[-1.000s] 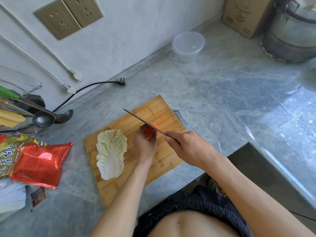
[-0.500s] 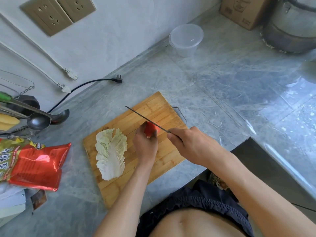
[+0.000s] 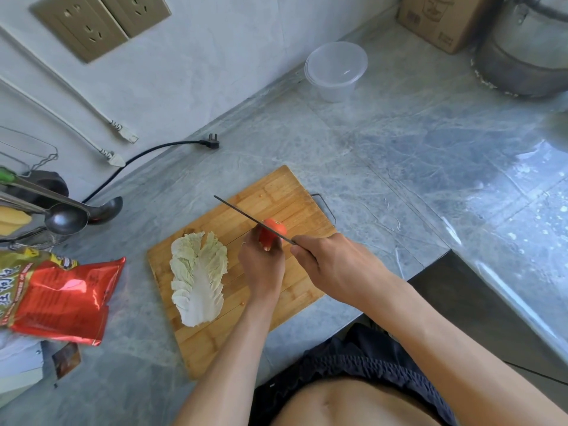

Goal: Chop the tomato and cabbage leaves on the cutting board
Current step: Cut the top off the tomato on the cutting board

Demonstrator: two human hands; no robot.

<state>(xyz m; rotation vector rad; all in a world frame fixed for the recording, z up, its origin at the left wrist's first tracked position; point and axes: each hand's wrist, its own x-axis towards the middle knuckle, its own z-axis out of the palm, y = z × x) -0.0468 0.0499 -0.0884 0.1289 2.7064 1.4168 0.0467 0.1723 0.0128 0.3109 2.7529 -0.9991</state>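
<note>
Tomato (image 3: 273, 233) mid-board (image 3: 276, 192), partly cut, pinched by L hand (image 3: 261, 265); knife (image 3: 246, 218) wrapped in R hand (image 3: 335, 265) grip, blade across tomato. Cabbage leaf (image 3: 198, 275) left of it, whole, not yet chopped.

From my remote feed I see both forearms bare from wrist to elbow, with no sleeves, watch or bracelet on them. The left hand (image 3: 261, 265) and the right hand (image 3: 335, 265) wear no gloves. The belly is bare too, with no shirt over it. The only clothing I can make out is a pair of dark navy shorts (image 3: 353, 361) with a gathered, crinkled elastic waistband that runs across the bottom of the view.
</note>
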